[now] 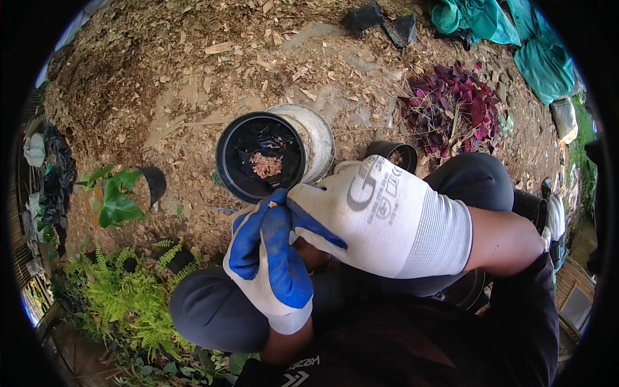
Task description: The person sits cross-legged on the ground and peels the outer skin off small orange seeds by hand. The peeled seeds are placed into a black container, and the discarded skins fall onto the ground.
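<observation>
My left hand (271, 256), in a white knit glove with blue coating, is curled with a small pinkish-tan piece (272, 204) showing between its fingers. My right hand (362, 213), gloved alike with its back to the view, meets the left fingertips; its own fingertips are mostly hidden. Just beyond both hands stands a black round pot (220, 157), lined with dark plastic and holding a heap of pinkish-tan pieces (266, 165). A whitish round tub (314, 128) sits against the pot's far right side.
A small black pot (408, 156) stands past my right hand, near a purple-leaved plant (452, 109). At left are a potted green-leaved plant (116, 203) and ferns (130, 300). Black plastic (365, 18) and green sheeting (544, 65) lie on the litter-covered ground. My bent legs flank my hands.
</observation>
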`<state>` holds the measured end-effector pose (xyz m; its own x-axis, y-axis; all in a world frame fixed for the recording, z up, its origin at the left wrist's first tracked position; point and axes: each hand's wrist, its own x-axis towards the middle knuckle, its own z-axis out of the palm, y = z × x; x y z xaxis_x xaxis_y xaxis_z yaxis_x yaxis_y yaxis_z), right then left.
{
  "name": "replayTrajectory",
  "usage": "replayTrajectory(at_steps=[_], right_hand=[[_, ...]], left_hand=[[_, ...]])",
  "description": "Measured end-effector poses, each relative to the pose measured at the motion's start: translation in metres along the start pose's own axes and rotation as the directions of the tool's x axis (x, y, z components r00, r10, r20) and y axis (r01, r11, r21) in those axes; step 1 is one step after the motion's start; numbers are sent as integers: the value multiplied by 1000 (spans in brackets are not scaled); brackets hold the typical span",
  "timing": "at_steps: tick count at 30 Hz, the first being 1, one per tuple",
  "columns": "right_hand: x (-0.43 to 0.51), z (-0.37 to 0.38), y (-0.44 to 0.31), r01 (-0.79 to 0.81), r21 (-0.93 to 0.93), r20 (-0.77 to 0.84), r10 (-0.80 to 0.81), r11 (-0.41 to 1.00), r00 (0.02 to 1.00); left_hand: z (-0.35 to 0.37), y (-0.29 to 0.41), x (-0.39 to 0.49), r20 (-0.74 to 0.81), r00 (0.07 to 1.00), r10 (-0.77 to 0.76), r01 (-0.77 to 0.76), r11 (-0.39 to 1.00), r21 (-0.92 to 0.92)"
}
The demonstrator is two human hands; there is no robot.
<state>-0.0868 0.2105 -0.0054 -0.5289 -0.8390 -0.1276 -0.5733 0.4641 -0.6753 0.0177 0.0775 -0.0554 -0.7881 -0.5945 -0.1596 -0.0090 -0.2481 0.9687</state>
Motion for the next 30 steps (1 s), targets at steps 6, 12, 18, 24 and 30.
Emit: replayTrajectory(at_steps=[6, 12, 18, 24, 30], right_hand=[[2, -11, 2, -81, 218, -11, 85, 973, 996], [7, -18, 6, -149, 222, 48, 142, 963, 989], [9, -22, 8, -186, 217, 98, 168, 958, 981], [3, -10, 5, -11, 144, -126, 29, 989, 992], [5, -6, 6, 85, 1, -42, -85, 996, 995]], left_hand=[[-9, 4, 3, 77, 995, -66, 64, 997, 32], [-12, 4, 4, 132, 986, -104, 108, 994, -21], [-6, 3, 3, 83, 980, -181, 188, 978, -94], [-7, 2, 4, 141, 958, -249, 283, 898, -335], [-20, -6, 1, 193, 957, -217, 269, 913, -307]])
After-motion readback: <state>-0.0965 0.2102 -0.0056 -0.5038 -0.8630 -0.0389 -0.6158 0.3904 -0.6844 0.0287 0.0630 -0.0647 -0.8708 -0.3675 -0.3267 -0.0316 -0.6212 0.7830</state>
